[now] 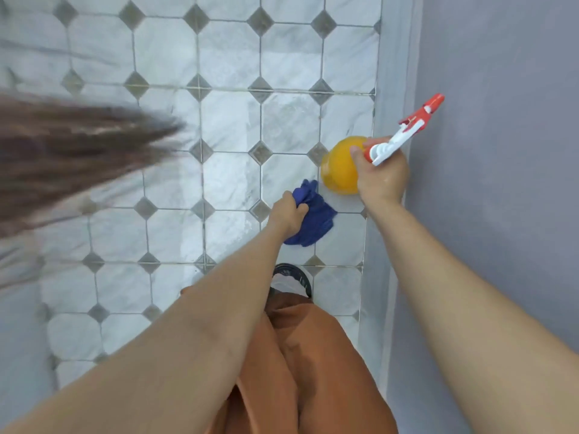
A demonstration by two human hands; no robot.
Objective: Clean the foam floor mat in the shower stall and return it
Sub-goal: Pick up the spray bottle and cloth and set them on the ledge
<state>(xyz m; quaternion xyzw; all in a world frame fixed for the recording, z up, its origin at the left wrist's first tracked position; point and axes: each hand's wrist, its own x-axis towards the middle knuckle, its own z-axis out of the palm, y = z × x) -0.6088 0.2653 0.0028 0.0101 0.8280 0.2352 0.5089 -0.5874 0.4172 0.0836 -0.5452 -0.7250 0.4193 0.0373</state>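
Observation:
My left hand (286, 214) is closed on a bunched blue cloth (315, 214), low over the tiled floor. Just to its right, my right hand (380, 177) grips the neck of a spray bottle (340, 167) filled with orange liquid. The bottle's white and red trigger head (410, 126) points up and right toward the wall. No foam floor mat shows in this view.
The floor (225, 120) is white octagonal tile with grey diamond insets. A grey wall (501, 89) with a pale skirting strip (388, 73) runs along the right. My orange trousers (297, 364) and a sandalled foot (293, 280) are below. Blurred brown hair (62, 158) hangs at left.

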